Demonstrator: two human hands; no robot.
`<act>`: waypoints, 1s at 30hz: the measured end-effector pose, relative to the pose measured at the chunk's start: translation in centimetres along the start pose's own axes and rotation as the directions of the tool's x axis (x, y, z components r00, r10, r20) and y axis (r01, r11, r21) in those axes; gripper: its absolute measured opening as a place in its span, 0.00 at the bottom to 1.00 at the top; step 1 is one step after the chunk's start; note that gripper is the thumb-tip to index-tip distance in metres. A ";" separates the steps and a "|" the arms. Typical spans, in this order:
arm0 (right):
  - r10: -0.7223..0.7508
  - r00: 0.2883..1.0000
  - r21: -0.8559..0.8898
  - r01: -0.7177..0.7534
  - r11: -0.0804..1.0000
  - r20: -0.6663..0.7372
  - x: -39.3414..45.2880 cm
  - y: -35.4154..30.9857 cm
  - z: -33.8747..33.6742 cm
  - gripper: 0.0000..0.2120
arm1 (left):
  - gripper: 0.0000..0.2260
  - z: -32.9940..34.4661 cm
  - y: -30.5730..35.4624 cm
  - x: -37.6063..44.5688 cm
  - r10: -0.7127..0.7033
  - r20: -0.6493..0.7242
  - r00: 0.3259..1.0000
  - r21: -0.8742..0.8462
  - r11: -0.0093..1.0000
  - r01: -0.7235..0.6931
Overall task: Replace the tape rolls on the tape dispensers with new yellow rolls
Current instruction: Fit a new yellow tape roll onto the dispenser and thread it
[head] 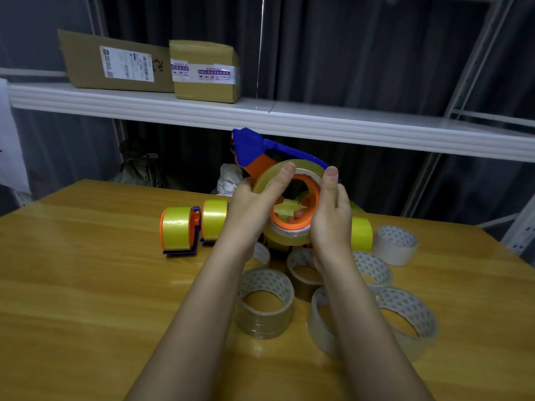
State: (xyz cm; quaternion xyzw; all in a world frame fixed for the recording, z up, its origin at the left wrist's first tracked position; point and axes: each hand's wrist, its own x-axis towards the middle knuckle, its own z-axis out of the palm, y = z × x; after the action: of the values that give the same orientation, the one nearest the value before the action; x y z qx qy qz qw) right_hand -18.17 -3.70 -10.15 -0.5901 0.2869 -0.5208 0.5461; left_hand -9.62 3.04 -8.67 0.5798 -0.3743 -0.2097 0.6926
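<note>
Above the middle of the wooden desk [86, 285]: one blue-and-orange handheld tape dispenser [254, 149], raised off the surface, carrying a pale yellowish translucent tape roll [289, 169] on its orange hub. Left hand [254, 206] grips the roll's left rim, thumb curled over the front face. Right hand [330, 215] grips the right rim, thumb upright against the outer edge, fingertips visible through the hub opening.

On the desk, left of the hands: a second blue-and-orange dispenser [181, 230], lying down, loaded with a bright yellow tape roll. Just beside it on the right: a loose bright yellow roll [214, 219], standing on edge. Right of the right hand: another bright yellow roll [362, 234], partly hidden.

Nearer the camera, under and around the forearms: a cluster of clear and brownish tape rolls [265, 305] with white patterned cores, lying flat. At the far right of the group: one white roll [395, 246].

On the white metal shelf [289, 117] behind the desk: two taped cardboard boxes [205, 70], side by side, each bearing labels.
</note>
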 end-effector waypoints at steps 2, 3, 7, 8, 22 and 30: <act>0.016 0.999 0.045 -0.018 0.999 0.041 0.2 0.0 -0.2 0.30 | 0.28 0.1 0.2 -0.2 0.016 -0.073 0.997 0.003 1.000 -0.016; 0.032 0.997 0.081 -0.037 0.996 0.068 0.3 -0.1 -0.3 0.25 | 0.29 0.1 0.2 -0.3 0.022 -0.094 0.995 0.006 1.000 -0.022; 0.090 0.991 0.169 -0.107 0.980 0.103 0.6 -0.2 -0.5 0.23 | 0.23 0.2 0.4 -0.5 0.013 -0.089 0.996 0.026 1.000 -0.011; 0.088 0.992 0.169 -0.102 0.980 0.087 0.6 -0.1 -0.5 0.23 | 0.22 0.3 0.3 -0.5 0.012 -0.083 0.996 0.024 1.000 -0.010; 0.006 0.993 0.162 -0.026 0.986 0.118 0.1 -0.5 -0.4 0.33 | 0.19 -0.2 0.9 -0.5 0.032 -0.037 0.999 -0.071 0.997 -0.034; 0.174 0.985 0.303 -0.168 0.938 0.008 0.5 -0.9 -0.9 0.25 | 0.32 0.0 1.0 -0.5 0.078 0.063 0.995 0.004 0.997 -0.078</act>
State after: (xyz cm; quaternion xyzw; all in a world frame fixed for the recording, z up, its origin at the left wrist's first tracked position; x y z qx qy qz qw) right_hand -19.03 -4.22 -9.28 -0.4674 0.2589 -0.5148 0.6704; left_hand -10.10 3.69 -7.86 0.5600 -0.4187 -0.1995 0.6865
